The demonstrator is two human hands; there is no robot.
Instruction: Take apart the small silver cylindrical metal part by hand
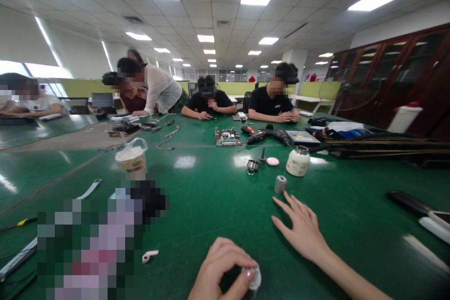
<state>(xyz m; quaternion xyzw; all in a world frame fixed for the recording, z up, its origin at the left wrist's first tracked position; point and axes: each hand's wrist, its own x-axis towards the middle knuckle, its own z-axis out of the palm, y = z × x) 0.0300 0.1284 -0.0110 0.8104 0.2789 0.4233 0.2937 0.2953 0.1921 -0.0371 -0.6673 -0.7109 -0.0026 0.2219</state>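
Note:
My left hand (225, 269) is closed at the near edge of the view, thumb and fingertips pinching a small round piece with a pale, whitish top (256, 277); its lower part is hidden or cut off. My right hand (303, 225) reaches forward over the green table with fingers spread, holding nothing. Just past its fingertips stands a small metal cylinder (280, 185); whether they touch is unclear. Behind it are an uncapped white patterned bottle (298, 162), a pink oval disc (273, 161), a metal cup-like part with a loop (252, 166) and a dark stemmed part (262, 156).
A drink cup with a handle (131, 157) and a white earbud (150, 256) lie leftward on the green table (197, 197). Farther back are a circuit board (228, 136) and orange-black power drills (256, 137). A black-and-white object (411, 204) lies right. Several people sit or lean across the table.

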